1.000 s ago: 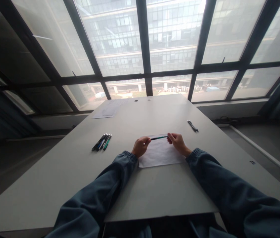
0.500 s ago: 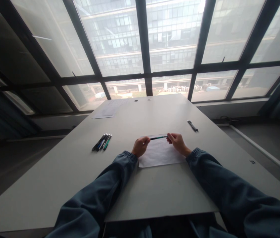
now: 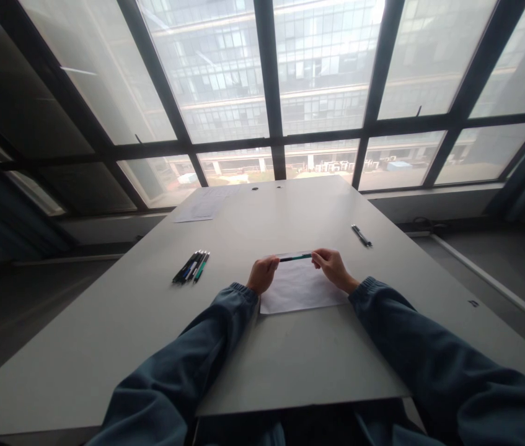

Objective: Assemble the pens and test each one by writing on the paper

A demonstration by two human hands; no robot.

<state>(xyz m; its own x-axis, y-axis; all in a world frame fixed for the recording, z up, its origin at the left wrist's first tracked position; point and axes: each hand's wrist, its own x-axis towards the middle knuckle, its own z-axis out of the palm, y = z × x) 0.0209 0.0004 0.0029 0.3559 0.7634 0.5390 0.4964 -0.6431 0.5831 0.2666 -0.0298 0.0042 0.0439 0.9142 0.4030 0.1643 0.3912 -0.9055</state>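
Note:
A slim pen [image 3: 295, 257], dark with a green section, is stretched nearly level between my two hands. My left hand [image 3: 263, 274] pinches its left end, fingers closed. At the other end, my right hand [image 3: 331, 267] grips it between thumb and fingers. Beneath the hands lies a white sheet of paper [image 3: 302, 291] on the table. Both tips of the pen are hidden by my fingers.
On the white table [image 3: 243, 365], several pens [image 3: 191, 267] lie side by side to the left. Further right are dark pens [image 3: 361, 235] lying close together. Printed papers [image 3: 197, 207] rest at the far left, before the large window [image 3: 225, 74].
The pen and the fingertips around it have shifted very slightly to the left. Both hands keep hold of it, and the other things stay where they were.

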